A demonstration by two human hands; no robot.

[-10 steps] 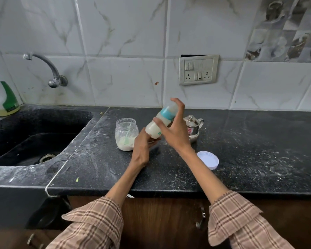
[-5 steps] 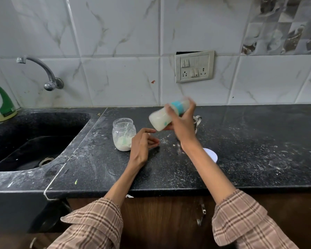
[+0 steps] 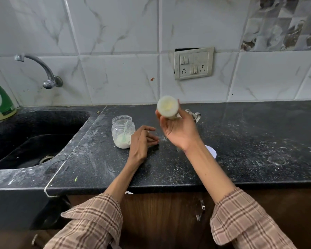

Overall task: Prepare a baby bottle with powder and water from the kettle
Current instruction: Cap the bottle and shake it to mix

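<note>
A: Above the worktop (image 3: 241, 141), right hand (image 3: 180, 132)?
B: Its grip wraps the baby bottle (image 3: 167, 107), base toward camera.
A: Left hand (image 3: 140, 141)?
B: Loosely curled, holding nothing, at the powder jar's (image 3: 122, 131) 3 o'clock.

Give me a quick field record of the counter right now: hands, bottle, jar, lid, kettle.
right hand: grips baby bottle, raised, base toward camera
left hand: holds nothing, fingers loosely curled over counter
powder jar: open, upright, green scoop inside
white lid: on counter, partly hidden by right forearm
kettle: mostly hidden behind right hand
</note>
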